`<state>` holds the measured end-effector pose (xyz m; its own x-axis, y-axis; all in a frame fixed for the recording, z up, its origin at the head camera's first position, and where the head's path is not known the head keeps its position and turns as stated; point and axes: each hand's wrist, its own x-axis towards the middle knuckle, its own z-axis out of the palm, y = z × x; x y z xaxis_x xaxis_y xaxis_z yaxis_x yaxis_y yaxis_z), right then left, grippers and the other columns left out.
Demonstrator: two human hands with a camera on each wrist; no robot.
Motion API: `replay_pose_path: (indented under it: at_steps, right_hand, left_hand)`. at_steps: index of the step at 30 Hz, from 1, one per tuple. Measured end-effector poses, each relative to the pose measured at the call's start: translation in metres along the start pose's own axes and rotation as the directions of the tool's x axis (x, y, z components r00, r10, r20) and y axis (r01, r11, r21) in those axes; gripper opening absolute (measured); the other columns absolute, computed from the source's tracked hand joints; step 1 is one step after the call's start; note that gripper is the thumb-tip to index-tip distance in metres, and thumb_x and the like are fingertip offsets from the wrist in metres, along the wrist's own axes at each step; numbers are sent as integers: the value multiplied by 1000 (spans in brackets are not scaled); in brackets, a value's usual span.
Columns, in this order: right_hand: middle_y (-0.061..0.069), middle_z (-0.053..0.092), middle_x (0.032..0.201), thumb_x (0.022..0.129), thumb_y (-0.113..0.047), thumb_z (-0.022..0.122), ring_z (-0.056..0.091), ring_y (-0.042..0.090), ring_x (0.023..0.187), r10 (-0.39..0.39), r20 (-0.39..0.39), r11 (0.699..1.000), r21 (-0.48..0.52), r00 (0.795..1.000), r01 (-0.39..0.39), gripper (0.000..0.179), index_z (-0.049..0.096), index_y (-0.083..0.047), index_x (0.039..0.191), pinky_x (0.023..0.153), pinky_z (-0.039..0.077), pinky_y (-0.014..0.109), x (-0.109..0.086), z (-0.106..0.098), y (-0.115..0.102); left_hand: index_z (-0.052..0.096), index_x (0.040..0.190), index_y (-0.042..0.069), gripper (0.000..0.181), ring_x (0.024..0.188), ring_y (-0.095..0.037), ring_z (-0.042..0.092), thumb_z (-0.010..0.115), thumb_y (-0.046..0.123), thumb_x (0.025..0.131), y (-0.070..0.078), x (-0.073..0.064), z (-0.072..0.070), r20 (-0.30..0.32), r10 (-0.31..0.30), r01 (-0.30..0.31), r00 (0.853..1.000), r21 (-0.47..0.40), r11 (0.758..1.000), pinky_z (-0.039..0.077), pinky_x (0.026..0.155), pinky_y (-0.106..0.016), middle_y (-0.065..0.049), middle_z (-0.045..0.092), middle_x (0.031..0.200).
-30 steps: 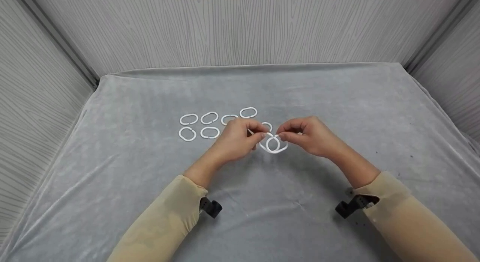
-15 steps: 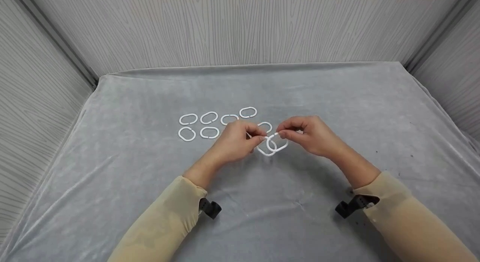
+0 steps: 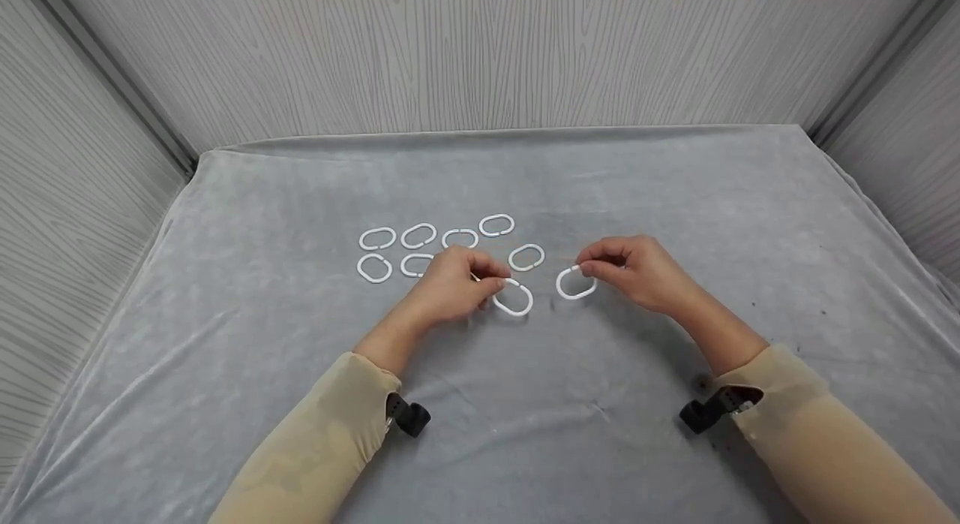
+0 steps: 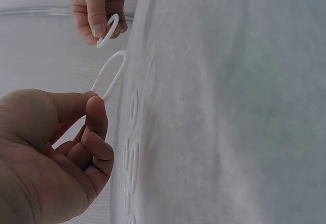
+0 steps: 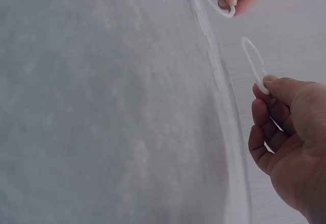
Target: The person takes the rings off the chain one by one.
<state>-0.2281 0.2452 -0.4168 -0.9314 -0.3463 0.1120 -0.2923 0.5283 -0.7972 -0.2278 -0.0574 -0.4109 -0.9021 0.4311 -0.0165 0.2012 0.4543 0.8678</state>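
Between thumb and fingertips my left hand pinches a white oval shower curtain ring, raised over the cloth. A second ring of the same kind is pinched the same way by my right hand. The two held rings are apart, with a small gap between them in the head view. In the left wrist view a narrow split shows in the side of the left ring. The right ring stands up from the fingertips in the right wrist view.
Several more white rings lie flat on the grey cloth, grouped beyond and left of the hands. The nearest loose ring lies just behind the held pair. Grey wood-patterned walls border the table. A black wrist camera sits at the left sleeve.
The two held rings overlapped one second ago; now they are separated. My left hand has moved left and my right hand slightly right, uncovering the loose ring behind them.
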Motion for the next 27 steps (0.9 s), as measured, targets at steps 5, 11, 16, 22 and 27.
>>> replay_pose_path:
  at_steps: [5, 11, 16, 22, 27]
  right_hand:
    - [9, 78, 102, 100, -12, 76, 63, 9, 89, 23, 12, 999, -25, 1000, -22, 10, 82, -5, 105, 76, 48, 17, 1, -1, 8]
    - [9, 78, 101, 99, -11, 76, 63, 9, 88, 38, 15, 999, -27, 999, -38, 9, 82, -5, 104, 76, 48, 17, 1, 0, 14]
    - [8, 78, 101, 100, -12, 76, 63, 11, 90, 53, 19, 998, -31, 998, -52, 9, 82, -6, 103, 77, 48, 17, 1, 2, 18]
    - [7, 78, 100, 99, -9, 76, 63, 11, 90, 44, 12, 998, -38, 999, -44, 8, 82, -5, 102, 77, 48, 17, 0, 4, 19]
    - [5, 78, 99, 98, -8, 77, 63, 12, 89, 36, 1, 996, -77, 999, -36, 6, 82, -6, 101, 77, 48, 17, 1, 5, 19]
  left_hand:
    - [81, 104, 1, 13, 60, -5, 60, 73, 5, 95, -3, 0, -1, -5, -33, 33, 999, -1, 999, 47, 56, -20, 2, 72, 81]
    - [81, 103, 1, 11, 60, -6, 60, 74, 4, 95, -7, 2, 1, 4, -51, 51, 999, -14, 999, 47, 57, -20, 1, 72, 80]
    - [81, 103, -1, 11, 61, -6, 61, 74, 3, 95, -10, 4, 3, 12, -57, 57, 998, -6, 998, 48, 58, -19, -1, 73, 82]
    - [80, 102, -1, 10, 60, -7, 60, 74, 2, 96, -13, 4, 4, 11, -68, 68, 998, 0, 998, 48, 58, -19, -6, 75, 85]
    - [80, 101, 1, 8, 60, -6, 60, 75, 4, 96, -16, 4, 5, 1, -77, 77, 997, 16, 997, 48, 58, -19, -2, 73, 81]
